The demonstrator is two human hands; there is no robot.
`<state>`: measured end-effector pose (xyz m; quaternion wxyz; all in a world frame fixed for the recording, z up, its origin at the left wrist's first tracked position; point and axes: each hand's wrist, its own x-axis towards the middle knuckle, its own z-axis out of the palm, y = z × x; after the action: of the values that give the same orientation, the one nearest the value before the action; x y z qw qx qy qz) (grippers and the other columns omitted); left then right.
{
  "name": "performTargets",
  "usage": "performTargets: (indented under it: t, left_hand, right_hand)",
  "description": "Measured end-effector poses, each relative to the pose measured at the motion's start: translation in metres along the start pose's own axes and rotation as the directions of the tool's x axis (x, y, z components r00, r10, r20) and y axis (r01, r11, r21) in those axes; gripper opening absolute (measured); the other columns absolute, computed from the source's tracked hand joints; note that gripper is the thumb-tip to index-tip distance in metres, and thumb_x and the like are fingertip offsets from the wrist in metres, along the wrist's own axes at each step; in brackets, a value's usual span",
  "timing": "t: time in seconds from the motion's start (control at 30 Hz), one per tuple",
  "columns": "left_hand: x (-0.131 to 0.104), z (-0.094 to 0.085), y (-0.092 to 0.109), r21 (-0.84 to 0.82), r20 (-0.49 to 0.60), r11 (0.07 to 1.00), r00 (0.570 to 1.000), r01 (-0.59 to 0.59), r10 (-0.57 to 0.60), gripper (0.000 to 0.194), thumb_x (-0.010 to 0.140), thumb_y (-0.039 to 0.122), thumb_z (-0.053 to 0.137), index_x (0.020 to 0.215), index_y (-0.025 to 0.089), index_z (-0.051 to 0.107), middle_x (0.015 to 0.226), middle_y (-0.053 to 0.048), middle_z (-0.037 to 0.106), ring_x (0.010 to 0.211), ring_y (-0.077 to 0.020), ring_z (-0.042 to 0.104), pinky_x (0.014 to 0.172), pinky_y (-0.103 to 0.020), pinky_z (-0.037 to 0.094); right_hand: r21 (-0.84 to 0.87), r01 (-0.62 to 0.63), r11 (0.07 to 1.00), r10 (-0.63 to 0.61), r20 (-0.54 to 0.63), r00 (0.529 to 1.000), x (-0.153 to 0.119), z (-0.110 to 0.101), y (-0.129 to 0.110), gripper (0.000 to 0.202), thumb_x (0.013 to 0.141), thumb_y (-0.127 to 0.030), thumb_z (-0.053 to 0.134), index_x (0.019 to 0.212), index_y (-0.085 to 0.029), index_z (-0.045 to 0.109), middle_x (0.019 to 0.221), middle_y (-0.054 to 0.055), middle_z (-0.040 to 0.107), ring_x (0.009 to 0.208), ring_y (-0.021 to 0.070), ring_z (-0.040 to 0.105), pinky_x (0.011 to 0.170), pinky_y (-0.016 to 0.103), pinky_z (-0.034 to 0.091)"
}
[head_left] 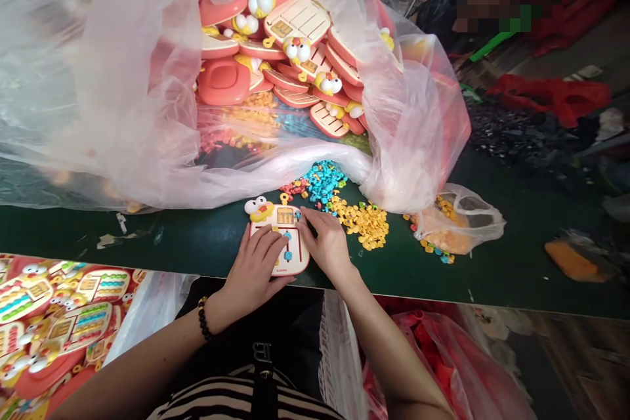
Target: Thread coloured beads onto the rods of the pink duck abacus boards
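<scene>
A cream and red toy board with a yellow duck head and bulging eyes lies at the front of the green table. My left hand rests across its left part, fingers spread over the slots. Two blue beads show in a middle slot. At the board's upper right, my right hand has thumb and forefinger pinched round a small blue piece. Just behind are piles of blue beads and yellow beads, with some red ones beside the blue.
A big clear plastic bag full of similar boards spreads across the back. A small bag of beads lies to the right, near an orange block. Boards with beads fill the lower left. A person is at the upper right.
</scene>
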<state>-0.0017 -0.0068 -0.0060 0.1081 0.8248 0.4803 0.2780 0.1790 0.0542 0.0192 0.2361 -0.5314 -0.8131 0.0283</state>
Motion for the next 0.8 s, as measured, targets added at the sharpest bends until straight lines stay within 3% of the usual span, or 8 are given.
performTargets:
  t: [0.27,0.47,0.7,0.8]
  left_hand:
    - [0.001,0.0,0.001,-0.015,0.008,1.0,1.0,-0.009,0.009,0.049,0.084,0.039,0.062,0.125,0.016,0.049,0.125,-0.013,0.056,0.128,-0.0307,0.042,0.115,-0.055,0.022]
    - [0.0,0.001,0.001,-0.01,-0.012,1.0,1.0,-0.012,0.012,0.048,0.084,0.038,0.062,0.123,0.015,0.049,0.125,-0.013,0.056,0.128,-0.0309,0.042,0.115,-0.055,0.021]
    - [0.0,0.003,-0.001,-0.009,-0.037,1.0,0.999,-0.028,0.028,0.056,0.083,0.038,0.062,0.13,0.013,0.043,0.131,-0.015,0.053,0.127,-0.0306,0.043,0.114,-0.055,0.024]
    - [-0.001,0.005,-0.002,-0.028,-0.057,0.999,0.998,-0.028,0.026,0.055,0.084,0.034,0.059,0.131,0.013,0.04,0.129,-0.016,0.053,0.126,-0.0294,0.045,0.113,-0.054,0.025]
  right_hand:
    - [-0.085,0.002,0.996,-0.01,-0.091,0.996,0.013,0.006,-0.002,0.026,0.095,-0.024,0.047,0.102,-0.02,0.072,0.094,0.008,0.074,0.087,0.0208,0.065,0.081,0.035,0.048]
    - [-0.123,0.193,0.973,-0.2,-0.041,0.979,0.006,0.008,0.001,0.029,0.093,-0.014,0.045,0.106,-0.015,0.071,0.106,0.01,0.073,0.091,0.0216,0.062,0.082,0.035,0.05]
    - [0.046,0.026,0.999,-0.021,-0.098,0.995,-0.024,0.011,-0.024,0.031,0.091,-0.014,0.048,0.115,-0.018,0.068,0.117,0.009,0.069,0.102,0.0226,0.061,0.09,0.038,0.052]
    - [0.134,0.035,0.99,-0.024,-0.088,0.996,-0.036,0.014,-0.038,0.039,0.091,-0.01,0.043,0.122,-0.021,0.063,0.12,0.006,0.068,0.113,0.0222,0.058,0.095,0.04,0.05]
